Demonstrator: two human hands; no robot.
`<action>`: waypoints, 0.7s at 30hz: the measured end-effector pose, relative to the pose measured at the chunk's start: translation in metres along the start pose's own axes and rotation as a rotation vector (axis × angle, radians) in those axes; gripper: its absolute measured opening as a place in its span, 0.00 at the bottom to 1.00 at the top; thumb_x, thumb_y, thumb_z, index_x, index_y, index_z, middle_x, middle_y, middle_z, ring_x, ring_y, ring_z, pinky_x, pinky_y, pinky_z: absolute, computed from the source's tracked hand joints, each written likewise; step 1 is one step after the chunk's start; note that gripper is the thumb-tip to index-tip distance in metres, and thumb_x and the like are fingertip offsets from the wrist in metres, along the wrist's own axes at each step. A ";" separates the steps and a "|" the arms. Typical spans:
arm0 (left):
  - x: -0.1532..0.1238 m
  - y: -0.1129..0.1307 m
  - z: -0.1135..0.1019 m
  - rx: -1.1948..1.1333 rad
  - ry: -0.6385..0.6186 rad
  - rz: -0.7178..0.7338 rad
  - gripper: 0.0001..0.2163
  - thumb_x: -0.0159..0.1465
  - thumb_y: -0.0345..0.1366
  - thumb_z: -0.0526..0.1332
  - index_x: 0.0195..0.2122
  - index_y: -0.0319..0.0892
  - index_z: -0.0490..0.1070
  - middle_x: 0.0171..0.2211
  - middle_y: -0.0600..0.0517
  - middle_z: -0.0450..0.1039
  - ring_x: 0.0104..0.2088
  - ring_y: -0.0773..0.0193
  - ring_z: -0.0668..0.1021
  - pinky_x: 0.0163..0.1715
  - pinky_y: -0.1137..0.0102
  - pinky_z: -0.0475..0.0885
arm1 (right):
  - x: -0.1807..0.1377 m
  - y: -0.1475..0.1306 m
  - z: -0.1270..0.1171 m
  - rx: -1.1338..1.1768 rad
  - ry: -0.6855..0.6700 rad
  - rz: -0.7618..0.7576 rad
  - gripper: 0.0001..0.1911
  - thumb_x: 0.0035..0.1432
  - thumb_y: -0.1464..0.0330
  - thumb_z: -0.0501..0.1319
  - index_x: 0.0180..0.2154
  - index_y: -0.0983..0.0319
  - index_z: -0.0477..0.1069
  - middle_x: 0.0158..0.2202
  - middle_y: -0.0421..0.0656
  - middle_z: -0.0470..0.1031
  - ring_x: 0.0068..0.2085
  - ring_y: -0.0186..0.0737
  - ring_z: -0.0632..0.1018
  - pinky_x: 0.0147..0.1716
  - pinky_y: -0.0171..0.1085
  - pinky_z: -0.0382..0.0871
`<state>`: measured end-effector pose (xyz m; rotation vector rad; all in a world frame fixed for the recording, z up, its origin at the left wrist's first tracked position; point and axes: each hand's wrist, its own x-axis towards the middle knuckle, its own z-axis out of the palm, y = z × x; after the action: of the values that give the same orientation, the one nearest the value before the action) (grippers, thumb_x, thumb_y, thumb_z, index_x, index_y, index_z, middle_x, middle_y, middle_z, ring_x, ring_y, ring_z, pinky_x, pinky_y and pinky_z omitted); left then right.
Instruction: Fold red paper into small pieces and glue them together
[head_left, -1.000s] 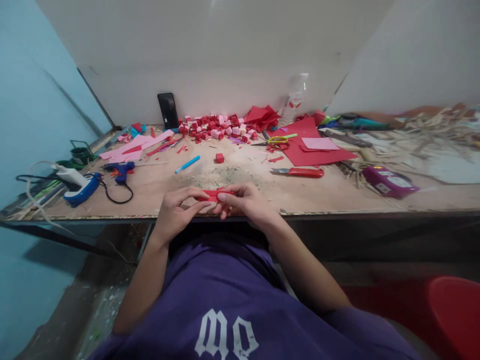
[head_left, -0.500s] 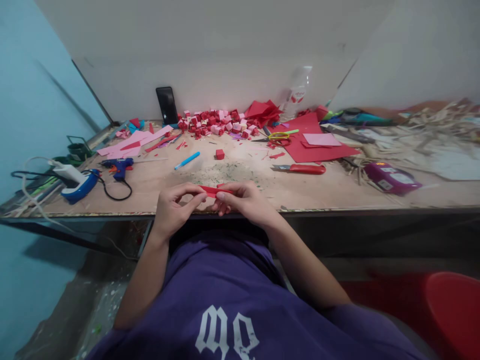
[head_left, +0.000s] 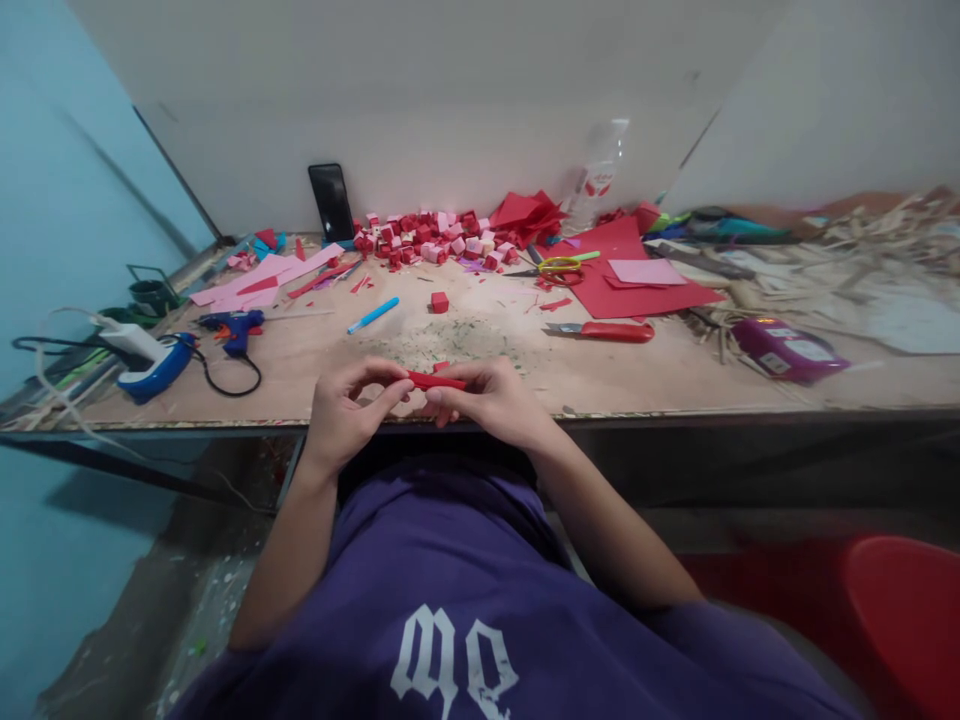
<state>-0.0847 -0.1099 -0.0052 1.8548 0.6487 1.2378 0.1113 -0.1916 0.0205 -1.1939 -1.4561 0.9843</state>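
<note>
A narrow folded strip of red paper (head_left: 435, 381) is held level between my two hands at the table's front edge. My left hand (head_left: 358, 405) pinches its left end between thumb and fingers. At the other end, my right hand (head_left: 487, 400) grips the strip, its thumb below and fingers behind. Just beyond the strip lies a small red paper piece (head_left: 442, 367), partly hidden. A single red paper cube (head_left: 439, 302) rests farther back. Left of that cube is a blue pen (head_left: 373, 315).
Many pink and red paper cubes (head_left: 431, 240) are heaped at the back beside a phone (head_left: 331, 202). Yellow-handled scissors (head_left: 560, 269), red paper sheets (head_left: 622, 298) and a red-handled utility knife (head_left: 615, 332) lie rightward. A blue glue gun (head_left: 236, 332) and power strip (head_left: 157, 373) are left.
The red strip has turned slightly in my fingers and now shows a narrower, rolled-looking side. Both hands keep their hold in nearly the same place. The view has shifted a little.
</note>
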 end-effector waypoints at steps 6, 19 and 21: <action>0.003 0.002 -0.002 -0.055 -0.062 -0.032 0.14 0.62 0.40 0.72 0.47 0.41 0.80 0.33 0.50 0.82 0.32 0.62 0.84 0.33 0.71 0.80 | 0.000 -0.002 0.000 0.048 0.013 0.019 0.15 0.57 0.58 0.72 0.36 0.64 0.84 0.30 0.44 0.83 0.28 0.36 0.80 0.30 0.35 0.74; 0.003 0.003 -0.004 -0.072 -0.204 -0.157 0.13 0.65 0.44 0.68 0.33 0.39 0.83 0.28 0.49 0.82 0.28 0.62 0.82 0.30 0.72 0.80 | -0.001 0.000 -0.003 -0.018 0.003 0.019 0.16 0.64 0.59 0.67 0.30 0.64 0.81 0.28 0.46 0.82 0.27 0.36 0.80 0.31 0.35 0.74; 0.003 0.002 -0.003 -0.062 -0.201 -0.163 0.13 0.65 0.44 0.68 0.32 0.39 0.83 0.28 0.49 0.82 0.28 0.63 0.82 0.30 0.72 0.79 | -0.001 0.000 -0.003 -0.003 -0.003 0.038 0.17 0.63 0.58 0.67 0.29 0.64 0.80 0.27 0.45 0.82 0.26 0.36 0.80 0.31 0.35 0.74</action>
<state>-0.0865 -0.1079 -0.0012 1.8076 0.6301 0.9423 0.1144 -0.1928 0.0210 -1.2267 -1.4428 1.0102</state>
